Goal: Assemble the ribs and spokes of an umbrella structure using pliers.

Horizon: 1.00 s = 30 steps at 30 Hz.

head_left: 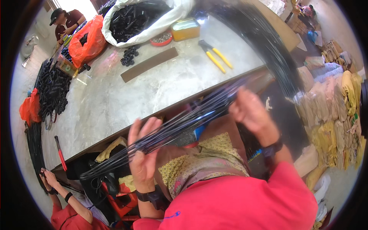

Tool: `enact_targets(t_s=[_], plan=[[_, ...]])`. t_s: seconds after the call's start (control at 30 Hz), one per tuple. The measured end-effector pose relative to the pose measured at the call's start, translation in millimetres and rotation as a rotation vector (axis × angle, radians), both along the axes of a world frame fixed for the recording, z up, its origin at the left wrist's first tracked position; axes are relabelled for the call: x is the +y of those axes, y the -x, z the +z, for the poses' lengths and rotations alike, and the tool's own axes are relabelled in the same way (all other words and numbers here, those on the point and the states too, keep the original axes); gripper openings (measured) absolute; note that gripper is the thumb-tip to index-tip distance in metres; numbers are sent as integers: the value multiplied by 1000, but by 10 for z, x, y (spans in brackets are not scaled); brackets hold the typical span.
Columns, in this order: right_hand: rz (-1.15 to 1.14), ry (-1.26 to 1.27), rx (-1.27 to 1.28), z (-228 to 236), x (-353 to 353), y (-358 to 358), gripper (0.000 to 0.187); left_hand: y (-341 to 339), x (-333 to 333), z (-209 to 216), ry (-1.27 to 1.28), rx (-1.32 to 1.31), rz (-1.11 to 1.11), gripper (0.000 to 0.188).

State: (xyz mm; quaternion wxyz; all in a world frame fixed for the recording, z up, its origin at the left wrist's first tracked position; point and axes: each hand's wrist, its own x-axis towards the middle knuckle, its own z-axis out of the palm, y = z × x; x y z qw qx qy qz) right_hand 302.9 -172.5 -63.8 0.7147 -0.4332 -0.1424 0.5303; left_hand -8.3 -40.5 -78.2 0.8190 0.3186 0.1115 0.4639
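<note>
A bundle of thin black cables (184, 124) slants across in front of me, over my lap and along the table's near edge. My left hand (142, 153) holds it from below, the cables lying across the palm between the thumb and the raised fingers. Their left ends stick out well past this hand. At the right end of the bundle my right hand (251, 113) is closed, fingers curled against the cables; it is smeared by motion. Which cables it grips is hard to make out.
On the table (103, 111) lie yellow-handled pliers (215, 56), a brown strip (149, 64) and small black parts (130, 56). Behind stand a white sack (109, 28) and an orange bag (90, 46). Long black strands (264, 42) hang over the right side. A co-worker's hands (49, 180) are at lower left.
</note>
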Motion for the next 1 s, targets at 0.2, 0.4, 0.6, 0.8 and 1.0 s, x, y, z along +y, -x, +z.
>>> enact_targets(t_s=[0.2, 0.4, 0.6, 0.8, 1.0], plan=[[-341, -176, -663, 1309, 438, -484, 33, 25, -370, -264, 53, 514, -861, 54], [-226, -224, -859, 2143, 677, -1059, 24, -23, -17, 168, -289, 787, -680, 15], [80, -99, -1277, 2094, 958, -1086, 34, -627, 308, 335, -298, 572, -296, 30], [346, 123, -1134, 1569, 998, -873, 30, -1252, 209, -13, -273, 479, -347, 52], [277, 126, -1120, 1589, 920, -920, 33, -1471, 199, -114, -253, 420, -452, 40]])
